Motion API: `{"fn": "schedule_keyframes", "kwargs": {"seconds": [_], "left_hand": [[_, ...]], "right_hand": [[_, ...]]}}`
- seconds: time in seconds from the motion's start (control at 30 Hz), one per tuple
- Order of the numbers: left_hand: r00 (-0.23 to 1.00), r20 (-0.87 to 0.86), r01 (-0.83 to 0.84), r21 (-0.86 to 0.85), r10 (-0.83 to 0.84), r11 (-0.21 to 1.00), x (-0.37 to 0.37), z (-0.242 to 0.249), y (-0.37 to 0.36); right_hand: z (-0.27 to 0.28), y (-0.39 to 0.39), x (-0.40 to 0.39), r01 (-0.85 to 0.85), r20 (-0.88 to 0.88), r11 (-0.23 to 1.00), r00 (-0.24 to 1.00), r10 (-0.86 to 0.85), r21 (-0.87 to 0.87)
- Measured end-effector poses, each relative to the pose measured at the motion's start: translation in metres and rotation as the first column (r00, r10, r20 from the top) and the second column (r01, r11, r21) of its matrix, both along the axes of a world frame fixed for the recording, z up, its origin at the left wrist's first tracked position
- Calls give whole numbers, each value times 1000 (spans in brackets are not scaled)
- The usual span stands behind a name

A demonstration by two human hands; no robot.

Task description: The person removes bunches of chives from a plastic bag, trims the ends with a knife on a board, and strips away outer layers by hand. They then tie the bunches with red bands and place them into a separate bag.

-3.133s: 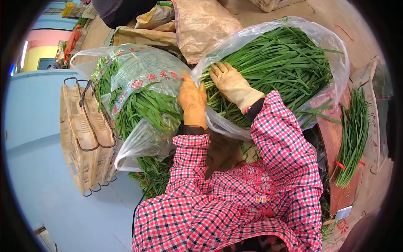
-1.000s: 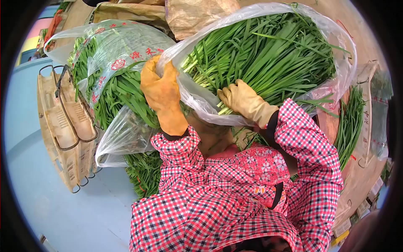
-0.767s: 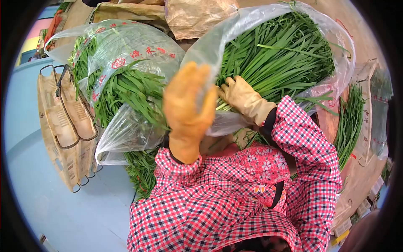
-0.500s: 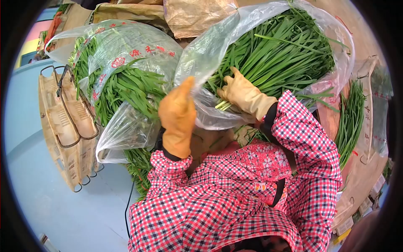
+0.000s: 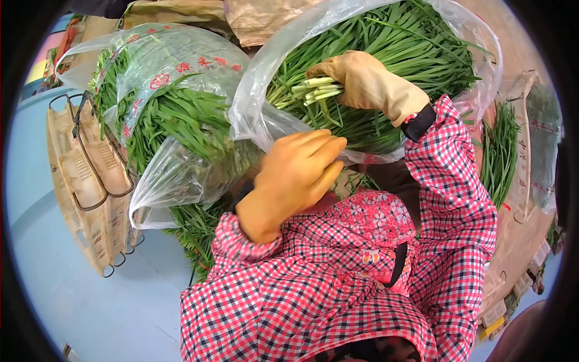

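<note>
A clear plastic bag (image 5: 244, 99) lies with its mouth facing me, filled with long green garlic chives (image 5: 410, 54). Inside its mouth, my right hand (image 5: 368, 84), in a pale rubber glove, is closed round a bunch of chives (image 5: 319, 90) whose whitish cut ends point left. My left hand (image 5: 298, 175), in an orange glove and slightly blurred, hovers below the bag's lower rim. Its fingers reach out to the right, somewhat apart, with nothing seen in them. Its palm is hidden.
On the left is a second printed bag (image 5: 181, 66) of chives, beside a beige plastic crate (image 5: 90, 181) with metal handles. More chives (image 5: 500, 154) lie at the right, near another crate (image 5: 525, 127). Brown wrapping (image 5: 259, 21) lies at the back.
My right hand has lifted up and right, now gripping a bunch of chives with stem ends showing. My left hand has come down and right from the bag's edge, its fingers stretching out.
</note>
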State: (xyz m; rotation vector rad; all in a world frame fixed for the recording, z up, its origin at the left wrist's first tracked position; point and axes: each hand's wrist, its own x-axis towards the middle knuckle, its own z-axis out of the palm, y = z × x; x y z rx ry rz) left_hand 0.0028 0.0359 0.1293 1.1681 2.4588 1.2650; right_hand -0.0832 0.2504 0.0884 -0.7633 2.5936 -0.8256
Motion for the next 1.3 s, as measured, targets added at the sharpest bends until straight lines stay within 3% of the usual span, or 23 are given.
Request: {"fn": "schedule_keyframes", "kwargs": {"seconds": [0.07, 0.17, 0.2, 0.3, 0.33, 0.37, 0.43, 0.47, 0.57, 0.67, 0.8, 0.83, 0.87, 0.93, 1.03, 1.07, 1.2, 1.3], "left_hand": [[988, 153, 91, -444, -25, 892, 7, -36, 2], [953, 264, 16, -536, 150, 844, 10, -75, -8], [920, 315, -55, -487, 234, 872, 10, -78, -9], [972, 29, -205, -392, 235, 897, 5, -97, -5], [987, -135, -138, -408, 90, 902, 3, -103, -4], [994, -108, -77, -566, 19, 821, 8, -107, 0], [995, -20, 40, -818, -99, 574, 20, -115, 6], [968, -193, -59, -799, -162, 598, 30, -132, -2], [962, -219, -93, -820, -160, 565, 36, -141, -10], [990, -134, -77, -763, -41, 641, 38, -129, -16], [994, -53, -101, -764, 94, 637, 45, -128, -19], [993, -44, -104, -752, 108, 650, 42, -125, -20], [993, -33, -104, -739, 118, 666, 41, -123, -20], [995, -49, -97, -757, 92, 647, 40, -122, -21], [983, 76, -33, -821, 168, 570, 32, -105, -12], [984, 77, -28, -825, 162, 565, 33, -102, -12], [988, 53, -40, -825, 147, 563, 31, -107, -14], [990, 26, -65, -797, 142, 601, 35, -106, -14]], "right_hand": [[0, -2, -4, 13, -73, 1000, 997, -11, 19], [16, 7, -8, 64, -99, 998, 993, -66, -26], [20, 10, -7, 89, -102, 992, 990, -98, -84], [26, 6, 1, 73, -9, 987, 997, -75, -142], [21, 2, 2, 52, 56, 995, 997, -48, -88], [19, -5, 6, -14, 5, 999, 1000, 14, -29], [13, -23, 11, -108, 94, 991, 990, 100, 78], [-7, -29, 14, -133, 75, 976, 990, 122, 170], [-26, -46, 22, -148, 36, 967, 989, 143, 207], [-73, -54, 31, -226, -2, 927, 972, 237, 300], [-98, -63, 53, -252, 81, 871, 967, 241, 422], [-109, -69, 55, -134, 130, 921, 987, 92, 365], [-119, -65, 60, -139, 17, 911, 989, 144, 389], [-97, -65, 72, -139, -184, 855, 948, 261, 499], [-81, -64, 72, -173, -110, 851, 959, 260, 496], [-96, -68, 80, -38, -224, 794, 950, 217, 607], [-102, -73, 80, -40, -325, 815, 905, 275, 578], [-106, -76, 85, -62, -212, 801, 950, 231, 595]]}}
